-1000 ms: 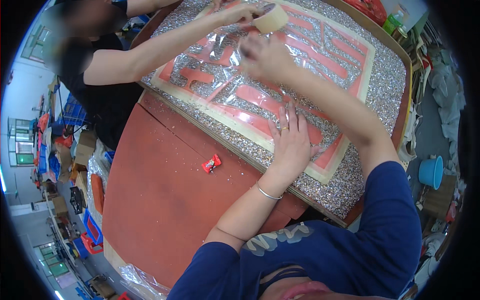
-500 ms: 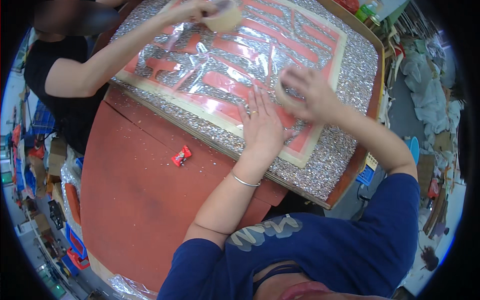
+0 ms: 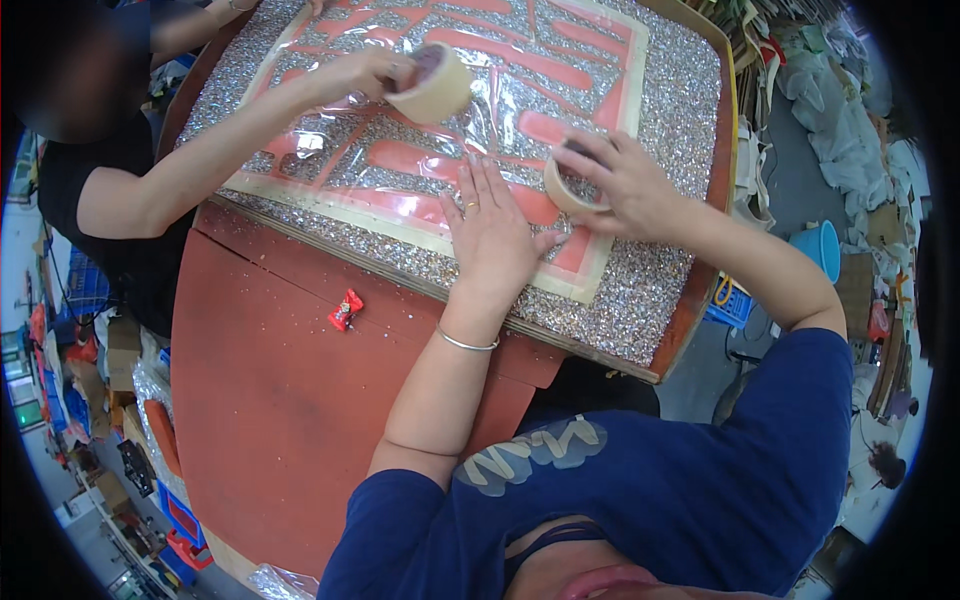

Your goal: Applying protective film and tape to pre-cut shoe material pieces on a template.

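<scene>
the roll of tape (image 3: 563, 194) is at 2 o'clock from the left hand (image 3: 490, 236), over the clear sheet with pink shapes (image 3: 455, 130). the right hand (image 3: 637, 192) is curled around the roll, so that grip is closed on it. i can't tell if the roll touches the sheet. if it gets pushed too hard, i think it could wrinkle the sheet.

the left hand holds nothing and lies flat and spread on the sheet. if it slides, the sheet could slip on the glittery board (image 3: 680, 130) and go crooked.

at 11 o'clock from the left hand, another person's hand (image 3: 362, 75) holds a second roll (image 3: 437, 95). the two could pull the sheet different ways.

at 8 o'clock, a little red packet (image 3: 345, 310) lies on the red table (image 3: 270, 400). the left forearm (image 3: 432, 400) could knock it away.
</scene>
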The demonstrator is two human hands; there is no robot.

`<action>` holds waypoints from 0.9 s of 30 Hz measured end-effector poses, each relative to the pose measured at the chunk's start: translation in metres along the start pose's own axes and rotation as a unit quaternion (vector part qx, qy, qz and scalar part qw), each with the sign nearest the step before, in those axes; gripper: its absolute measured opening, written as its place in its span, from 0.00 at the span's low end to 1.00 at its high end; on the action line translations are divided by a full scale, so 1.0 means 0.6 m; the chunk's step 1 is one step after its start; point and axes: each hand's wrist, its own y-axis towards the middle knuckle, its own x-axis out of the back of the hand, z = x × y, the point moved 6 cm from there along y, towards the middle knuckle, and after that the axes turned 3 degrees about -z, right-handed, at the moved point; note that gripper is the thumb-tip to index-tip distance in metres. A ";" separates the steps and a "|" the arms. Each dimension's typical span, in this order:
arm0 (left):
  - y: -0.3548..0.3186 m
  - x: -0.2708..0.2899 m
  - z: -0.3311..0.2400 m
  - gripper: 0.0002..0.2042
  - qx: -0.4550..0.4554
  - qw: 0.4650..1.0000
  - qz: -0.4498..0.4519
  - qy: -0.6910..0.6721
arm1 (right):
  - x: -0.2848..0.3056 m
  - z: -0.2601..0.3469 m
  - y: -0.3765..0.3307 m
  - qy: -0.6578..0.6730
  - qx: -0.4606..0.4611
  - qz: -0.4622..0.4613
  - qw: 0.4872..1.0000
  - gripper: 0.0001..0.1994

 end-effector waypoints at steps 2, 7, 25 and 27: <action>0.000 0.001 0.001 0.56 -0.009 1.000 -0.010 0.004 | -0.023 -0.032 -0.008 -0.004 -0.044 0.026 0.999 0.39; 0.007 -0.011 -0.012 0.55 -0.014 1.000 0.017 -0.001 | -0.076 -0.198 0.022 -0.155 -0.168 -0.030 0.973 0.30; 0.024 0.058 0.151 0.28 0.070 0.983 -0.168 -0.026 | -0.102 -0.018 0.085 -0.001 -0.065 0.067 0.996 0.39; 0.028 0.055 0.165 0.27 0.085 0.988 -0.130 -0.024 | -0.041 0.028 0.034 0.022 0.054 0.059 0.997 0.39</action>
